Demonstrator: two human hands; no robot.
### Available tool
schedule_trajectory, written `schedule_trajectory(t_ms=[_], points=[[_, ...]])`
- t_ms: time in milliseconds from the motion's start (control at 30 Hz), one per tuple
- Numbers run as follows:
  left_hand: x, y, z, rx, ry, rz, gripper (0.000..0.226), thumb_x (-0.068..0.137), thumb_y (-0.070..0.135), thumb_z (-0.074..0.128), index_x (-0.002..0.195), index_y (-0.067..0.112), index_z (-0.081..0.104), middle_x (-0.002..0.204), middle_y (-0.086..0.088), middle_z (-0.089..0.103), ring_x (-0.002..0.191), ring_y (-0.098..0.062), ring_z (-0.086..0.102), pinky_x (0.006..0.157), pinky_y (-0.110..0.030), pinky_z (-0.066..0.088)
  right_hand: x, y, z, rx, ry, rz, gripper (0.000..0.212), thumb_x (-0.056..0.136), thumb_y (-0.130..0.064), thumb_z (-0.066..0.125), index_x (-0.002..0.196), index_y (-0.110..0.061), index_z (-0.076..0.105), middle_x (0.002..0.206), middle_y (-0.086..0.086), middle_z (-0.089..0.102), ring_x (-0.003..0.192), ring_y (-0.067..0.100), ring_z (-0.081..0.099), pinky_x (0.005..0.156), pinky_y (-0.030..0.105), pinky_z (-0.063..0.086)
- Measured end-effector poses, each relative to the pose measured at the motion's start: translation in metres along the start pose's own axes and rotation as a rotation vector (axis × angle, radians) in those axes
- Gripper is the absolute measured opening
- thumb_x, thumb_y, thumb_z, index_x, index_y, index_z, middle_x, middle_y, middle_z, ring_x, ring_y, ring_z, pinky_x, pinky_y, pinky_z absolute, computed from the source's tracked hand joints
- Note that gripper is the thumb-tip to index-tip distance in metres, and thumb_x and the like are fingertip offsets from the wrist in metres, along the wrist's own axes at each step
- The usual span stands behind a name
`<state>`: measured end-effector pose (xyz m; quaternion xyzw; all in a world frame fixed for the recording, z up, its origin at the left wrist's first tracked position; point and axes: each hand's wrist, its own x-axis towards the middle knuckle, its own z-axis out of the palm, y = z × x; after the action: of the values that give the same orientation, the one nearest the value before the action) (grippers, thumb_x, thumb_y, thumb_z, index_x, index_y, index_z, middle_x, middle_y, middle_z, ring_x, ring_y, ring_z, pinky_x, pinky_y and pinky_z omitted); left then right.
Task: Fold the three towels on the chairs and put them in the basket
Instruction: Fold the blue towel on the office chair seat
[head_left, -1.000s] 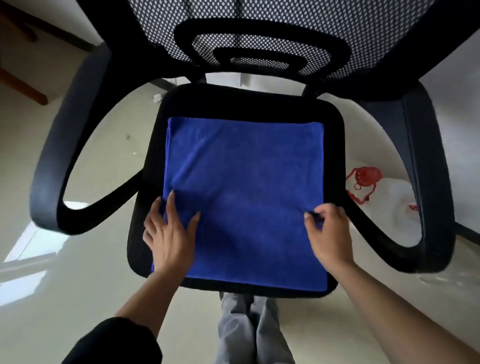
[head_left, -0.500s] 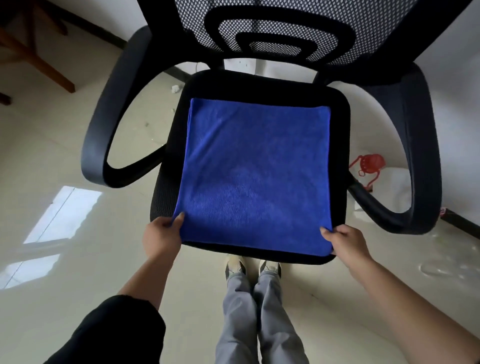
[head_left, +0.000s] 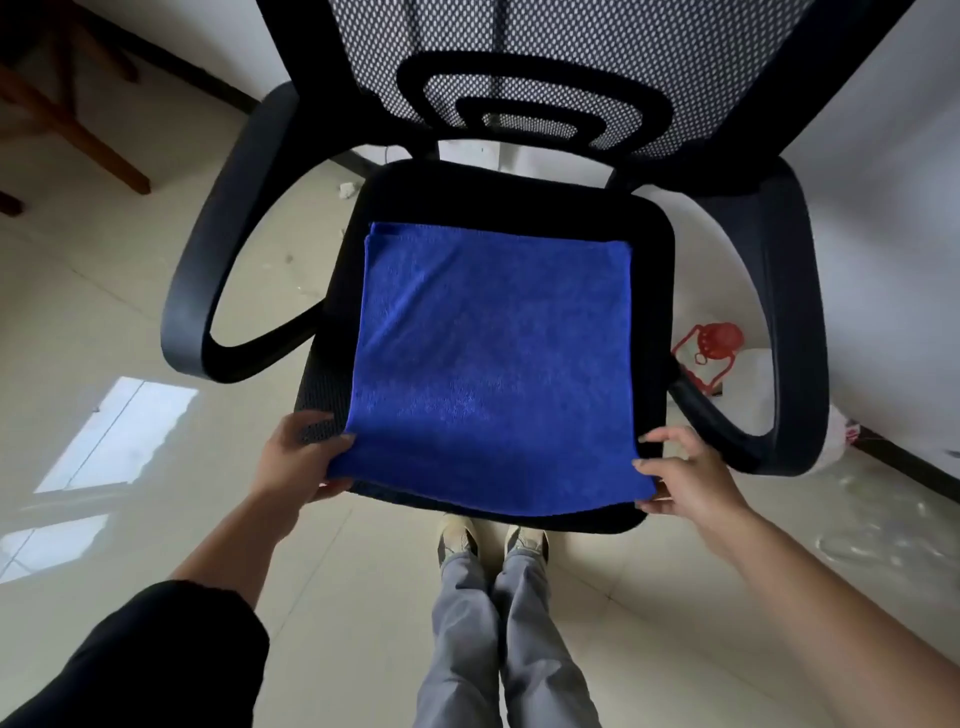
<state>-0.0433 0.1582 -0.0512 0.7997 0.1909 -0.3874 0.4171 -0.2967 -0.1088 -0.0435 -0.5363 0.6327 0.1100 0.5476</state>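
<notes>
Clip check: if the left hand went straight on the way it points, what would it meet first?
The folded blue microfibre towel, whose near left corner the left hand grips; the line then runs across the black mesh chair seat under it. How far the corner is lifted is unclear.

My only view: a wide-angle head camera looking forward and steeply down from close above the chair (head_left: 509, 202), blue towel (head_left: 493, 364) centred, wearer's shoes (head_left: 457, 538) at bottom.
</notes>
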Motion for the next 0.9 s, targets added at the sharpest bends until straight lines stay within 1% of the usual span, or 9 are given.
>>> schedule_trajectory(t_ms=[133,233,333,400,467,533,633,767,900], points=[[0.000,0.053,-0.001,-0.118,-0.164,0.023,0.017,0.090,0.013,0.059,0.103,0.017,0.070,0.091,-0.004,0.065,0.059,-0.012,0.062,0.047,-0.018,0.052,0.004,-0.040,-0.006,0.399,0.006,0.026,0.023,0.095,-0.002,0.045,0.087,-0.013,0.064,0.093,0.012,0.062,0.073,0.025,0.061,0.061,0.032,0.049],[0.002,0.087,0.005,-0.303,-0.225,0.015,0.017,0.093,0.012,0.051,0.095,0.010,0.068,0.086,-0.007,0.063,0.053,-0.009,0.066,0.056,-0.020,0.058,0.014,-0.071,-0.009,0.712,0.023,0.096,0.024,0.096,-0.004,0.041,0.084,-0.008,0.061,0.083,0.012,0.059,0.070,0.021,0.058,0.063,0.029,0.049],[0.009,0.114,0.013,-0.395,-0.263,0.020,0.031,0.089,0.009,0.043,0.075,0.007,0.070,0.086,-0.012,0.066,0.073,-0.019,0.069,0.076,-0.032,0.060,0.027,-0.098,-0.013,0.856,-0.003,0.092,0.025,0.096,-0.004,0.036,0.085,0.000,0.058,0.084,0.014,0.059,0.074,0.023,0.062,0.063,0.027,0.056],[0.014,0.128,0.020,-0.372,-0.268,0.042,0.033,0.086,0.004,0.042,0.069,0.005,0.071,0.089,-0.015,0.069,0.086,-0.023,0.066,0.083,-0.036,0.057,0.037,-0.111,-0.013,0.935,-0.041,0.074,0.025,0.093,0.000,0.031,0.088,0.002,0.055,0.089,0.016,0.059,0.082,0.028,0.065,0.072,0.031,0.055],[0.023,0.134,0.027,-0.206,-0.222,0.114,0.017,0.086,-0.002,0.051,0.087,0.001,0.068,0.095,-0.015,0.069,0.091,-0.024,0.067,0.083,-0.035,0.057,0.048,-0.118,-0.012,0.873,-0.059,0.026,0.022,0.089,0.006,0.033,0.088,0.003,0.055,0.090,0.016,0.059,0.083,0.028,0.068,0.076,0.031,0.057],[0.033,0.140,0.035,-0.080,-0.162,0.185,0.009,0.086,0.002,0.061,0.093,0.004,0.067,0.094,-0.013,0.070,0.083,-0.019,0.069,0.080,-0.031,0.057,0.062,-0.122,-0.010,0.697,-0.051,-0.019,0.012,0.088,0.005,0.047,0.083,-0.001,0.056,0.087,0.015,0.062,0.079,0.023,0.071,0.071,0.026,0.057],[0.051,0.149,0.041,-0.049,-0.052,0.234,0.006,0.086,0.017,0.069,0.082,0.012,0.067,0.085,-0.010,0.066,0.063,-0.012,0.065,0.067,-0.025,0.056,0.080,-0.129,-0.006,0.490,0.028,-0.074,0.004,0.090,-0.006,0.060,0.086,-0.006,0.061,0.077,0.007,0.060,0.069,0.016,0.065,0.065,0.023,0.053],[0.068,0.162,0.045,-0.045,0.048,0.288,0.017,0.070,0.031,0.079,0.074,0.016,0.073,0.084,-0.013,0.067,0.076,-0.024,0.058,0.075,-0.041,0.052,0.097,-0.142,-0.005,0.359,0.184,-0.147,0.013,0.086,-0.010,0.068,0.098,-0.013,0.068,0.065,0.000,0.057,0.057,0.010,0.053,0.056,0.018,0.048],[0.087,0.172,0.057,0.002,0.094,0.341,0.013,0.077,0.031,0.076,0.069,0.022,0.070,0.078,-0.001,0.068,0.077,-0.018,0.063,0.078,-0.031,0.052,0.113,-0.155,-0.005,0.318,0.249,-0.196,0.019,0.084,-0.014,0.071,0.103,-0.017,0.070,0.068,-0.004,0.059,0.057,0.008,0.053,0.053,0.016,0.045]])
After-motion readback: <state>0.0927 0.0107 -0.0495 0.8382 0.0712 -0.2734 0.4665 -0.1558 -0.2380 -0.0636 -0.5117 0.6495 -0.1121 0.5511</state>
